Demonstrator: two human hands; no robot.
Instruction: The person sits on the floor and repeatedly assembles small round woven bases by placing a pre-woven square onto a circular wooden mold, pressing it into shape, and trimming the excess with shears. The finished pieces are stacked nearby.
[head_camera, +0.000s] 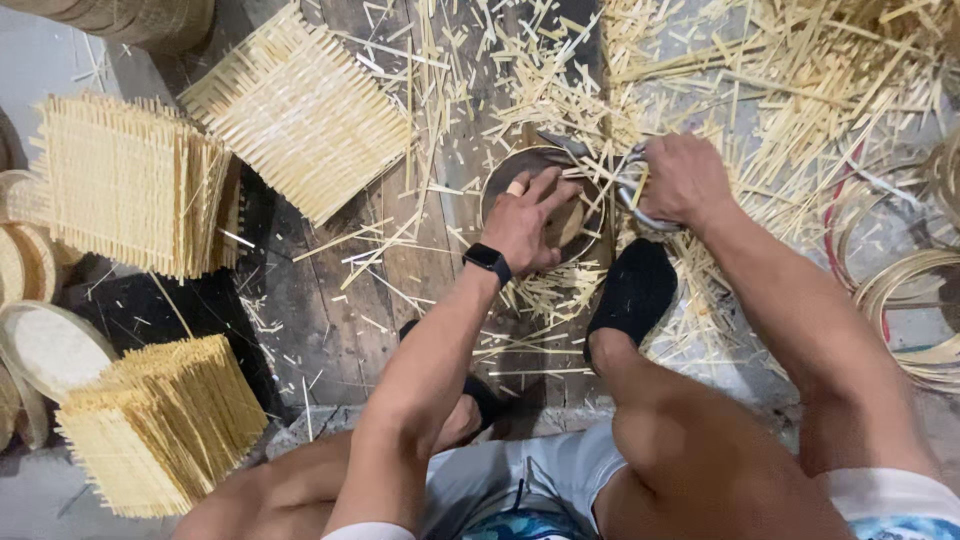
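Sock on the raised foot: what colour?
Black sock, clearest in the head view.

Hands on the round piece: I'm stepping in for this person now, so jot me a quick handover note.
Left hand presses flat on a round woven piece resting on the floor planks.
Right hand grips metal shears at the piece's edge, among cut strips.
Square woven mats lie stacked to the left; hoops to the right.
Done: strips litter the floor. How much edge remains untrimmed is hidden.
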